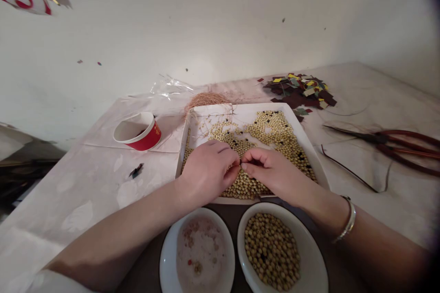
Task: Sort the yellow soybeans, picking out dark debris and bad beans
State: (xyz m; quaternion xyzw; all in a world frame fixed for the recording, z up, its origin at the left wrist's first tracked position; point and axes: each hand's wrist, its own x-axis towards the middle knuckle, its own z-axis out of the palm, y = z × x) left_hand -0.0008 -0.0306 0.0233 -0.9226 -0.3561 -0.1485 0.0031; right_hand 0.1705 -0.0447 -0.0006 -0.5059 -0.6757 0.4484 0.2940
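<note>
Over a shallow white tray point(302, 123), my two hands meet fingertip to fingertip. My left hand point(211, 169) is curled in a pinch, and my right hand point(271, 169) pinches just beside it. Whatever lies between the fingertips is too small to make out. Small pale-yellow beads point(268, 130), with some dark ones mixed in, cover much of the tray. Fine thread ends lie in its far left corner. Below my hands stand a bowl of larger tan beads point(271, 252) and a white bowl point(168, 256) with a few beads at its bottom.
A red paper cup point(149, 139) stands left of the tray. Behind the tray lie a bundle of copper-coloured thread point(208, 99) and clear plastic point(172, 87). To the right are a heap of coloured scraps point(299, 89), large scissors point(385, 139) and a thin dark strip point(350, 171).
</note>
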